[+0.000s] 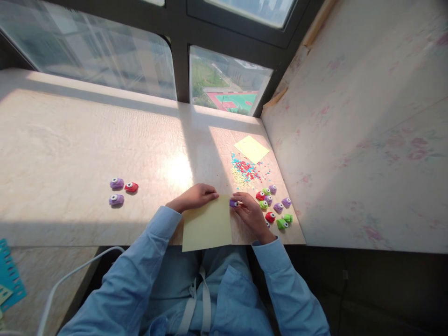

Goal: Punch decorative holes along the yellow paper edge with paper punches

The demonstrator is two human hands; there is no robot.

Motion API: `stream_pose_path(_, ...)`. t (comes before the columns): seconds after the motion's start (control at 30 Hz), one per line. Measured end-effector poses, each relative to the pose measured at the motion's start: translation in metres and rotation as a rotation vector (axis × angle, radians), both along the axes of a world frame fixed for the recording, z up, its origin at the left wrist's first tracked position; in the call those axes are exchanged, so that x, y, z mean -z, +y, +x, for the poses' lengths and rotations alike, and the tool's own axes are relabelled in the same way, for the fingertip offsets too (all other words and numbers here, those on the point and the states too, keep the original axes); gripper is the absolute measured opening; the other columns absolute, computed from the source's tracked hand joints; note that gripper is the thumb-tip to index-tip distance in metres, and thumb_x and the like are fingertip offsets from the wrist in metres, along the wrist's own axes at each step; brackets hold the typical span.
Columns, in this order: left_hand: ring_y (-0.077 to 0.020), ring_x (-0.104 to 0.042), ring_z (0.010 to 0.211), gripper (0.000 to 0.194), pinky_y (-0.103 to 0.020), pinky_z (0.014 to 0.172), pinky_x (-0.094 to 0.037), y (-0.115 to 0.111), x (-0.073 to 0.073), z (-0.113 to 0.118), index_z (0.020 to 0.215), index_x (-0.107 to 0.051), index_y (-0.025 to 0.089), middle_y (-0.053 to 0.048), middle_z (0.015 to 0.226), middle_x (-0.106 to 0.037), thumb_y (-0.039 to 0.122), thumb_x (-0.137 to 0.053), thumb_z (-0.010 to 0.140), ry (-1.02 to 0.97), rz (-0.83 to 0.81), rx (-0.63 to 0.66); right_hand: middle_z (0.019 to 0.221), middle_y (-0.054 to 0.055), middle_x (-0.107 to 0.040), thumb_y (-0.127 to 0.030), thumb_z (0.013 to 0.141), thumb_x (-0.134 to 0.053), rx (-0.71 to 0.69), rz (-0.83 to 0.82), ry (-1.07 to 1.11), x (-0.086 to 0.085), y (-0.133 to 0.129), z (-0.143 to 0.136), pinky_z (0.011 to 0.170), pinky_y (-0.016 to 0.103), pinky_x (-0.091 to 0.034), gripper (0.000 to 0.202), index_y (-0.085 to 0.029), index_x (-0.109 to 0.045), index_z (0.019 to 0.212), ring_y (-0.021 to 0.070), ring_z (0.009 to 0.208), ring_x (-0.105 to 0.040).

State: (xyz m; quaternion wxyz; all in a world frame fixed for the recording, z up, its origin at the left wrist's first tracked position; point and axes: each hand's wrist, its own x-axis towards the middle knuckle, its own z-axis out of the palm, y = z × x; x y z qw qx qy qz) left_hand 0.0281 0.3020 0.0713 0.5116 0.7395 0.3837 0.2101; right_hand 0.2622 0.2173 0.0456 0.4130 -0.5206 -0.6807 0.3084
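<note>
A pale yellow sheet of paper [207,225] lies at the ledge's front edge, its near end reaching past the edge. My left hand [198,197] pinches its top edge near the far right corner. At the sheet's right edge, my right hand [251,212] holds a small purple craft punch [234,203] between thumb and fingers. Several purple, red and green punches [278,208] stand just right of my right hand. Two purple punches [116,200] and a red punch [131,187] sit apart on the left.
Beyond my right hand lie a heap of red, blue and yellow paper bits [245,171] and a yellow paper [252,149]. A flowered wall [350,140] bounds the right side, windows the back. A white cable [66,275] and blue punched paper [10,275] are at lower left.
</note>
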Motion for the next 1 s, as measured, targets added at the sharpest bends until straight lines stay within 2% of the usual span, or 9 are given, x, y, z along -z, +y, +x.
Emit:
stream_pose_path(0.23,-0.0147,-0.044,0.059,0.042,-0.026,0.054,-0.026,0.005,0.003,0.002,0.065,-0.061,0.018,-0.001,0.061,-0.052,0.054,-0.053,0.085,0.150,0.045,0.066,0.118,0.008,-0.070,-0.017,0.087,-0.060,-0.031,0.002,0.018,0.005,0.001,0.001,0.097,0.040,-0.055,0.029,-0.025,-0.072,0.113,0.0234,0.112,-0.065)
stream_pose_path(0.43,-0.0147,-0.047,0.062,0.038,-0.028,0.058,-0.028,0.008,-0.003,0.008,0.070,-0.062,0.016,-0.001,0.064,-0.055,0.048,-0.048,0.087,0.346,0.062,0.134,0.116,0.006,-0.072,-0.018,0.088,-0.063,-0.041,-0.002,0.008,0.006,0.001,0.002,0.098,0.041,-0.055,0.031,-0.027,-0.073,0.116,0.0236,0.109,-0.067)
stream_pose_path(0.6,-0.0146,-0.049,0.063,0.040,-0.028,0.058,-0.029,0.007,-0.005,0.008,0.074,-0.065,0.016,-0.001,0.066,-0.058,0.050,-0.047,0.088,0.382,0.074,0.153,0.114,0.006,-0.074,-0.018,0.088,-0.064,-0.033,0.007,-0.035,0.005,0.001,0.003,0.100,0.044,-0.052,0.028,-0.027,-0.075,0.112,0.0249,0.109,-0.067)
stream_pose_path(0.87,-0.0162,-0.058,0.069,0.036,-0.027,0.061,-0.034,0.005,0.000,0.010,0.085,-0.073,0.017,-0.003,0.077,-0.069,0.045,-0.051,0.093,0.411,0.143,0.133,0.114,0.008,-0.071,-0.017,0.088,-0.065,-0.016,0.045,-0.075,0.013,0.000,0.001,0.100,0.043,-0.050,0.026,-0.025,-0.075,0.111,0.0247,0.110,-0.065)
stream_pose_path(1.0,-0.0186,-0.062,0.075,0.030,-0.029,0.065,-0.040,0.004,0.009,0.011,0.092,-0.073,0.018,-0.005,0.082,-0.070,0.043,-0.057,0.094,0.414,0.317,0.061,0.112,0.008,-0.068,-0.019,0.089,-0.064,0.012,0.048,-0.100,0.011,0.000,0.000,0.097,0.042,-0.051,0.023,-0.025,-0.075,0.109,0.0242,0.108,-0.063)
